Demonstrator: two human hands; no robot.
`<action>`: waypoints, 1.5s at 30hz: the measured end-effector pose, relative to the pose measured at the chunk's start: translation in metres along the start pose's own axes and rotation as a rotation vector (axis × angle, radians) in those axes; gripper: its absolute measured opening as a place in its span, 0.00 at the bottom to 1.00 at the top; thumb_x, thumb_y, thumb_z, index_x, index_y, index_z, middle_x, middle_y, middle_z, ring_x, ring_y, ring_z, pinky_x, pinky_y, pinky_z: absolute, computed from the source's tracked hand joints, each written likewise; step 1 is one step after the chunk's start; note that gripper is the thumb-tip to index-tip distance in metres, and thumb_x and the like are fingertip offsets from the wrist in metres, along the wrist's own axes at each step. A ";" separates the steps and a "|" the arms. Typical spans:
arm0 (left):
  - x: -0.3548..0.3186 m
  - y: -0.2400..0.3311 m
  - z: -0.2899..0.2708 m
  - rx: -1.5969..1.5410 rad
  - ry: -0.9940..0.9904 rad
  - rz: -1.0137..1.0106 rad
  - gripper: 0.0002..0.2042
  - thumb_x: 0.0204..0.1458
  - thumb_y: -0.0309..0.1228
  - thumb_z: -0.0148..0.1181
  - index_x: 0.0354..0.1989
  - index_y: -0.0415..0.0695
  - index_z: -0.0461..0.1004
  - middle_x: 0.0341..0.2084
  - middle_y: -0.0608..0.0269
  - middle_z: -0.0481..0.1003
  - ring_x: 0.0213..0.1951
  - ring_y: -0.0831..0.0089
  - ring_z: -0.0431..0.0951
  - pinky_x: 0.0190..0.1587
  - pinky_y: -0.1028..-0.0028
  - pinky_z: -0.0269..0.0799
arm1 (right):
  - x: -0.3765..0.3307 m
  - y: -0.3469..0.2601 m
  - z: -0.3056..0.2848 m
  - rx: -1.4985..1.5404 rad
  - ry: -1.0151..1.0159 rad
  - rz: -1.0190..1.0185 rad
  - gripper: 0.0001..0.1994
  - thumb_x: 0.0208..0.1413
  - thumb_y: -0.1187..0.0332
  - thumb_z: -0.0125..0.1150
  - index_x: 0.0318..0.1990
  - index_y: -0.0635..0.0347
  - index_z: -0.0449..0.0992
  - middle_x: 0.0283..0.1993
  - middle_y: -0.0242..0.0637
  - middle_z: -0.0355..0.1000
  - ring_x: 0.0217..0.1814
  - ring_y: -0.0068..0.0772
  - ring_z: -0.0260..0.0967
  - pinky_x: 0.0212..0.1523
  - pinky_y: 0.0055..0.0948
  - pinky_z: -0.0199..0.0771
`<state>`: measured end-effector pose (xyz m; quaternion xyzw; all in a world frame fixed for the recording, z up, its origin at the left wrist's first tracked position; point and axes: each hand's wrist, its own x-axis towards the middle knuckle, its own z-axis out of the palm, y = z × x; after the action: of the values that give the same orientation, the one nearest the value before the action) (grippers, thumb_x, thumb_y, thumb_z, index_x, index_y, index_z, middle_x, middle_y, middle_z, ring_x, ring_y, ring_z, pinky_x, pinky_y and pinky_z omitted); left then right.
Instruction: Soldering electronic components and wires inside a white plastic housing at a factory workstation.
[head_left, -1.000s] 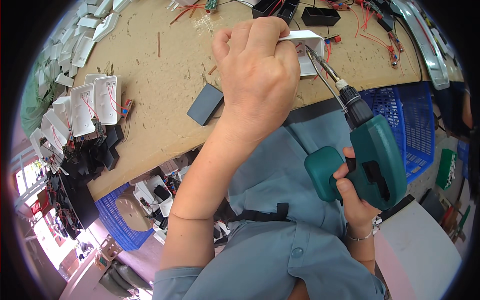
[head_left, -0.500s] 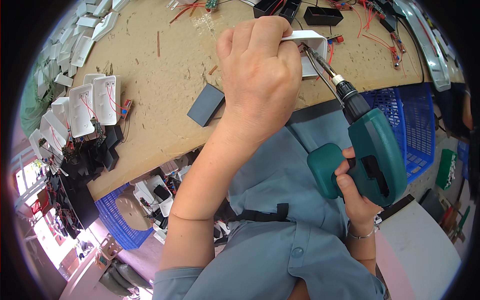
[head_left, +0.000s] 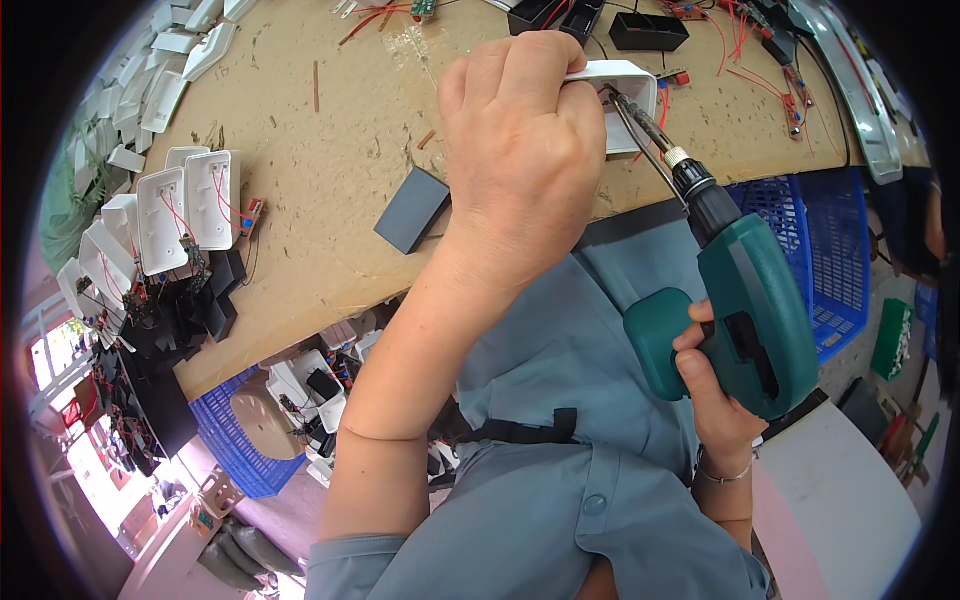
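Note:
My left hand (head_left: 530, 150) is closed on the rim of a white plastic housing (head_left: 640, 75) at the bench's near edge. Its fingertips are hidden behind the knuckles. In my right hand (head_left: 715, 390) is a green pistol-shaped soldering gun (head_left: 765, 300), with fingers wrapped round its handle. The gun's metal tip, with a thin feed tube beside it, reaches into the open housing. What the tip touches inside is too small to tell. Red wires and a small circuit board (head_left: 676, 78) lie just right of the housing.
A dark grey box (head_left: 412, 210) lies left of my left wrist. White housings with wired boards (head_left: 212, 200) stand at the bench's left, with more white shells (head_left: 165, 100) piled beyond. Black boxes (head_left: 648, 32) sit at the back. Blue crates (head_left: 838, 270) stand below the bench.
The soldering gun and my right hand have shifted very slightly right and down. The left hand and the housing have moved a touch to the right.

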<state>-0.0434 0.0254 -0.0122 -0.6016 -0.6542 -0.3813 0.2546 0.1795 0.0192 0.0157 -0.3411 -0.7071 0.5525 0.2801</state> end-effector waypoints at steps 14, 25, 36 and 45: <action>-0.001 0.001 -0.002 -0.001 -0.003 -0.008 0.04 0.28 0.24 0.53 0.16 0.37 0.67 0.30 0.62 0.66 0.35 0.65 0.66 0.38 0.68 0.58 | -0.006 -0.001 -0.002 -0.070 -0.057 0.030 0.21 0.44 0.78 0.57 0.49 0.70 0.65 0.49 0.50 0.66 0.34 0.25 0.68 0.41 0.26 0.68; 0.000 -0.001 -0.001 -0.009 -0.019 -0.014 0.04 0.29 0.23 0.52 0.16 0.37 0.66 0.30 0.61 0.66 0.36 0.64 0.66 0.38 0.67 0.58 | -0.005 0.000 -0.001 -0.037 -0.050 -0.001 0.22 0.43 0.79 0.56 0.49 0.71 0.64 0.49 0.51 0.66 0.34 0.25 0.68 0.40 0.26 0.69; -0.001 0.000 -0.002 -0.005 -0.015 -0.018 0.04 0.29 0.23 0.52 0.16 0.37 0.67 0.30 0.61 0.66 0.35 0.65 0.65 0.37 0.67 0.58 | -0.007 0.002 -0.002 -0.047 -0.070 -0.007 0.23 0.43 0.80 0.56 0.50 0.71 0.63 0.50 0.51 0.65 0.34 0.26 0.68 0.39 0.26 0.69; -0.001 0.001 -0.002 -0.007 -0.020 -0.022 0.04 0.29 0.23 0.53 0.17 0.37 0.67 0.30 0.61 0.66 0.34 0.64 0.65 0.37 0.67 0.58 | -0.015 0.008 -0.011 -0.010 -0.020 -0.155 0.27 0.44 0.76 0.59 0.53 0.73 0.57 0.48 0.54 0.65 0.31 0.27 0.68 0.38 0.25 0.69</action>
<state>-0.0429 0.0231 -0.0112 -0.5991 -0.6618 -0.3804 0.2415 0.1989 0.0151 0.0099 -0.2809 -0.7370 0.5290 0.3133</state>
